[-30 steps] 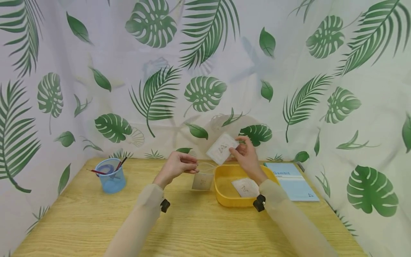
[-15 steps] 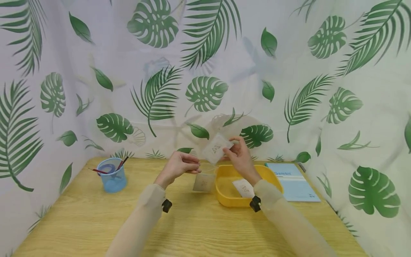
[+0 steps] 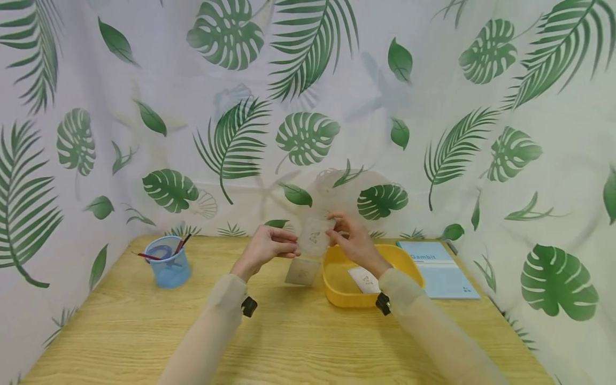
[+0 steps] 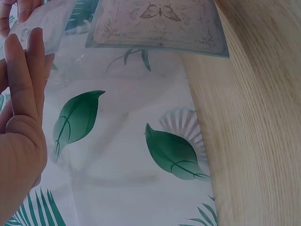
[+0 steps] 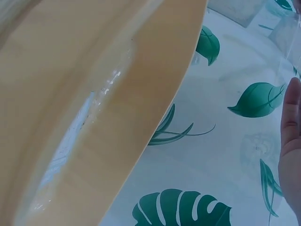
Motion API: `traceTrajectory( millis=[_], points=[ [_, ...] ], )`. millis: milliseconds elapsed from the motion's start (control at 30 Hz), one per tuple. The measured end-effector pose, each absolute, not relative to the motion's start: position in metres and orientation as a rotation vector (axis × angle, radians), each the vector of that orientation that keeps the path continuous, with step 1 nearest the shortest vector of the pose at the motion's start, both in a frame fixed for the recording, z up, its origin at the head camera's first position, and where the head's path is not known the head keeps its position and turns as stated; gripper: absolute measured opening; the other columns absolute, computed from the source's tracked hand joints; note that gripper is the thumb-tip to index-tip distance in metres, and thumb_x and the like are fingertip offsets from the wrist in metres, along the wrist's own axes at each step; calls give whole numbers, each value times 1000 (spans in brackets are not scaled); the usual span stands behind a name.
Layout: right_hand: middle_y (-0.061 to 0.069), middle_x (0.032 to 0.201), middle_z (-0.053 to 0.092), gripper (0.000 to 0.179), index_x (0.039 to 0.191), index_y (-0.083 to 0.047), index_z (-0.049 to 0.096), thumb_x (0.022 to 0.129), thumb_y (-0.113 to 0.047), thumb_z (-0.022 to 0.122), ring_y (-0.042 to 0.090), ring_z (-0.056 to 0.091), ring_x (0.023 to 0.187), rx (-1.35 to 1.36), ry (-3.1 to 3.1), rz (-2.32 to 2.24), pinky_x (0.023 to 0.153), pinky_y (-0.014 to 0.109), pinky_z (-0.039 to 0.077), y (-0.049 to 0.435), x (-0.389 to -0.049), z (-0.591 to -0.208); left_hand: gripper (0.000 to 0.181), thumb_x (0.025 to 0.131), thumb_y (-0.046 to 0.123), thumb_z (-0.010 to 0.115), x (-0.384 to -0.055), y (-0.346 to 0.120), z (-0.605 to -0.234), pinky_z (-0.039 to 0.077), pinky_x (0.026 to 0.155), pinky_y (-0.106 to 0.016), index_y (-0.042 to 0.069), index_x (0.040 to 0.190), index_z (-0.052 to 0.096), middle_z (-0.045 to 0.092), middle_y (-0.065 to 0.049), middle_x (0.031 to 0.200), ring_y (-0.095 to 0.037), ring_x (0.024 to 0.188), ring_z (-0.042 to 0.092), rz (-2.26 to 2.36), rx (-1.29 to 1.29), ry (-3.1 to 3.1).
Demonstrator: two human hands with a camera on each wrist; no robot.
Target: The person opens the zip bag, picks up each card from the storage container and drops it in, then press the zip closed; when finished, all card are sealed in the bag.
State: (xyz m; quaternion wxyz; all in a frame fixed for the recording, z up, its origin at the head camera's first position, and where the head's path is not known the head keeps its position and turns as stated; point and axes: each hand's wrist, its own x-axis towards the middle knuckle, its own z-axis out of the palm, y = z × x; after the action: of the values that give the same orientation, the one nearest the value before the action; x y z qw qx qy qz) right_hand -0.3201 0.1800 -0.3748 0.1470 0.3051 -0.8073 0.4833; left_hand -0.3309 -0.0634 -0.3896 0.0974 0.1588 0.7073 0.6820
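In the head view my right hand (image 3: 353, 240) pinches the right edge of a pale translucent card (image 3: 313, 238) printed with a butterfly. At the card's left edge are the fingertips of my left hand (image 3: 270, 247), brought together in a pinch. What they pinch is too thin to see clearly now; it looks like a pale cord. Below them a second butterfly card (image 3: 302, 271) appears to hang, and the left wrist view shows this card (image 4: 160, 23) close up. Another such card (image 3: 364, 280) lies in the yellow basin (image 3: 332, 300) under my right forearm.
A blue mesh cup (image 3: 171, 270) with pens and a roll of tape stands at the left. A light-blue notebook (image 3: 447, 283) lies right of the basin. Leaf-printed cloth (image 3: 231, 203) hangs behind the wooden table (image 3: 269, 337).
My right hand has moved left and slightly down, bringing its card to the left fingertips and turning it more upright. My left hand has hardly moved; the lower card has tilted slightly.
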Motion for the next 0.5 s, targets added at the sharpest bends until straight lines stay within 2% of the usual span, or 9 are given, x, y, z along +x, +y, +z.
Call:
traceTrajectory(
  millis=[67, 267, 400, 500],
  points=[
    [27, 88, 63, 30, 124, 3, 52, 95, 2, 59, 40, 64, 69, 875, -2342, 1382, 70, 49, 62, 181, -327, -380, 28, 86, -8, 69, -331, -64, -390, 63, 73, -31, -12, 114, 67, 73, -23, 97, -18, 75, 74, 2026, 456, 2094],
    [16, 85, 63, 29, 122, -7, 54, 95, -4, 63, 30, 63, 71, 831, -2380, 1384, 67, 36, 63, 183, -337, -390, 30, 87, -8, 68, -331, -64, -389, 63, 74, -31, -15, 115, 64, 71, -28, 101, -19, 76, 74, 2031, 489, 2078],
    [12, 87, 64, 28, 121, -12, 56, 95, -9, 65, 28, 64, 76, 837, -2390, 1375, 69, 39, 63, 183, -338, -394, 29, 87, -8, 67, -331, -64, -388, 63, 74, -30, -15, 115, 64, 70, -29, 103, -19, 76, 74, 2029, 486, 2070],
    [10, 85, 64, 27, 120, -12, 58, 94, -10, 66, 26, 64, 78, 859, -2407, 1319, 68, 36, 62, 181, -337, -396, 29, 87, -8, 67, -331, -65, -389, 63, 74, -31, -15, 115, 64, 71, -28, 101, -18, 76, 74, 2029, 473, 2072]
  ],
)
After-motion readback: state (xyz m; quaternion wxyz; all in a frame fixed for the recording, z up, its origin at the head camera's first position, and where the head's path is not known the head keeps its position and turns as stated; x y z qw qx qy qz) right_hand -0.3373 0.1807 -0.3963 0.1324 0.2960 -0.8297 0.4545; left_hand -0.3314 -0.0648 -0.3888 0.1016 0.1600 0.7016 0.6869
